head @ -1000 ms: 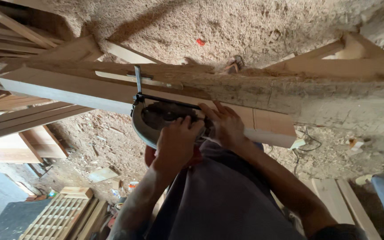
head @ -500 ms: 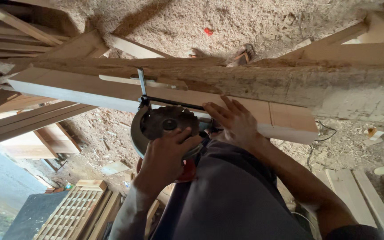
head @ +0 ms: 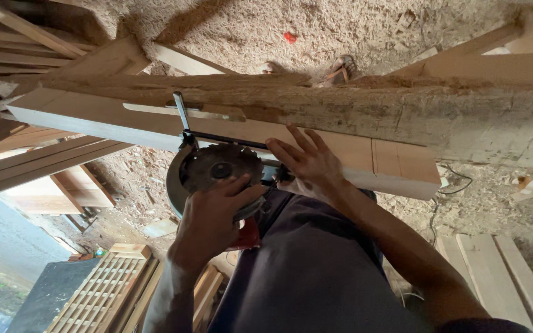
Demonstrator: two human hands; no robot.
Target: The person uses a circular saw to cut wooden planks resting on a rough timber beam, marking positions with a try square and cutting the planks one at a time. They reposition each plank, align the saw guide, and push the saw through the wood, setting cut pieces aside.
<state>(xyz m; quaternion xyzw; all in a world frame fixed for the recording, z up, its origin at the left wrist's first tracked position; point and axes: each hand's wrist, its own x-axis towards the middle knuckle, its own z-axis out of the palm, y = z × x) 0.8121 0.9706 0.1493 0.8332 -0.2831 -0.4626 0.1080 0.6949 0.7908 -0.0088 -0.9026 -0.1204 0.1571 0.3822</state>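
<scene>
Setting: workshop floor thick with sawdust and shavings, timber offcuts lying around the edges.
Bench: rough, dust-caked beam runs across the view; its right end is cut off by the frame.
Board: pale planed plank lies along the near side of the beam, with pencil lines across its right end.
Saw: circular saw sits against the plank's near edge, toothed blade face up; a black guide rod reaches up across the plank. The red body below is mostly hidden by the arm.
Left hand: left hand is wrapped around the saw's blade housing, fingers curled onto it; the handle beneath cannot be seen.
Right hand: right hand lies flat on the plank just right of the saw, fingers spread, gripping nothing.
Foreground: grey clothing blocks the lower centre.
Lower left: slatted wooden lattice panel, partly cropped.
Cable: thin cord at the plank's right end, its run unclear.
</scene>
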